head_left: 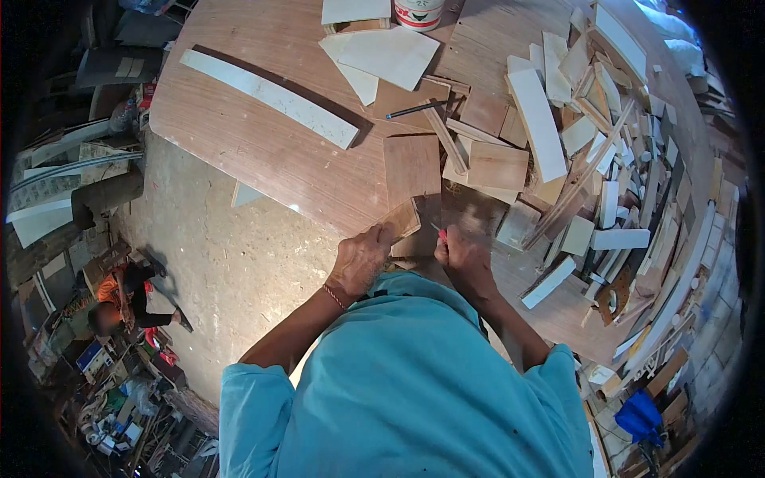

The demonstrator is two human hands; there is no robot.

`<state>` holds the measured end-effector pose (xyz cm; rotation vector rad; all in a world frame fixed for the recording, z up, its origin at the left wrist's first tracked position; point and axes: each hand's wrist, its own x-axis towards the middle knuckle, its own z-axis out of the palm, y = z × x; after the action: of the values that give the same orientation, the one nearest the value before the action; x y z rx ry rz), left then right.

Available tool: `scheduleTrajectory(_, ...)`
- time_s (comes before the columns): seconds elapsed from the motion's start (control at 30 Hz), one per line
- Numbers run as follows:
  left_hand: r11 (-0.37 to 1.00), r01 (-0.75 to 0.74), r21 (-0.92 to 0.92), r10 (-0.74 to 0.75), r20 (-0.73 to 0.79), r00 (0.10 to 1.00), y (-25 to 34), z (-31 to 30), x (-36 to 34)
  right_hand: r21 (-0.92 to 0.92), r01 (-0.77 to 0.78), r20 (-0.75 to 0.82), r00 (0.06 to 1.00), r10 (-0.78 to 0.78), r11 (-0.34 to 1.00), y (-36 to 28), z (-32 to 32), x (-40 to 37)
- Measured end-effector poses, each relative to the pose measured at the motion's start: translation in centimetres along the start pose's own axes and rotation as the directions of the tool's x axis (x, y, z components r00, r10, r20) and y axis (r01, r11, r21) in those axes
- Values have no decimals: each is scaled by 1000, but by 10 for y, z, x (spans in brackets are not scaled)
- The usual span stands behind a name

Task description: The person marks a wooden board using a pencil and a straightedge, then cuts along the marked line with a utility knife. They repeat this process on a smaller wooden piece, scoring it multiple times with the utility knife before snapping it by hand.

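My left hand (360, 261) is closed around a small wooden block (405, 217), with its end pointing up and to the right. My right hand (467, 261) grips a small red-handled tool (442, 234) with a thin tip, too small to name more exactly. The tip points toward the block, and a narrow gap shows between them. Beyond my hands, a flat brown wooden board (412, 166) lies near the table edge. A dark pen (416, 109) rests farther back on wood pieces.
The wooden table (263, 151) carries a long white strip (271, 97), pale flat panels (390, 57) and a white bucket (418, 14). Many wood offcuts (594, 171) pile up at right, with a handsaw handle (613, 299) among them. Another person (119, 296) sits at lower left.
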<state>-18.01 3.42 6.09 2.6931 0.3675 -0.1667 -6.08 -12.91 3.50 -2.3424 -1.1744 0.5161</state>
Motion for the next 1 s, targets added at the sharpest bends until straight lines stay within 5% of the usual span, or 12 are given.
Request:
scheduleTrajectory(0.27,1000,7,-9,-7,5,1000,-4,3,0,69,15,9,1000,-16,997,-7,-12,1)
scheduleTrajectory(0.57,1000,-2,31,1,40,999,-3,-1,4,-105,38,-4,999,-39,994,5,5,7)
scheduleTrajectory(0.73,999,1,49,-4,50,999,-4,2,1,117,2,34,999,-6,993,-6,-17,-4)
scheduleTrajectory(1.0,998,27,-56,-23,73,997,-9,4,1,73,-31,39,999,29,997,-13,-18,0)
